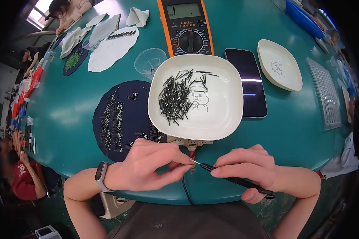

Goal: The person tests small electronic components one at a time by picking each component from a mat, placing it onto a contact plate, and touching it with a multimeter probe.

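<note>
My left hand (157,164), with a grey band on its wrist, pinches something too small to make out between thumb and fingertips. In my right hand (247,167) is a black pen-like probe (207,167), its thin metal tip touching or nearly touching my left fingertips. Just beyond the hands, a white square bowl (223,115) holds a heap of small black parts (173,99) on its left side. A dark blue round cloth (141,107) with rows of small pin-like parts lies left of the bowl. Under the bowl's near edge sits a beige block (187,142) with a red lead.
An orange multimeter (191,42) stands behind the bowl. To the right are a dark phone (249,85), another white dish (281,65) and a clear tray (325,93). A clear cup (149,61) and white cloths (113,49) lie back left. Other people sit along the left side.
</note>
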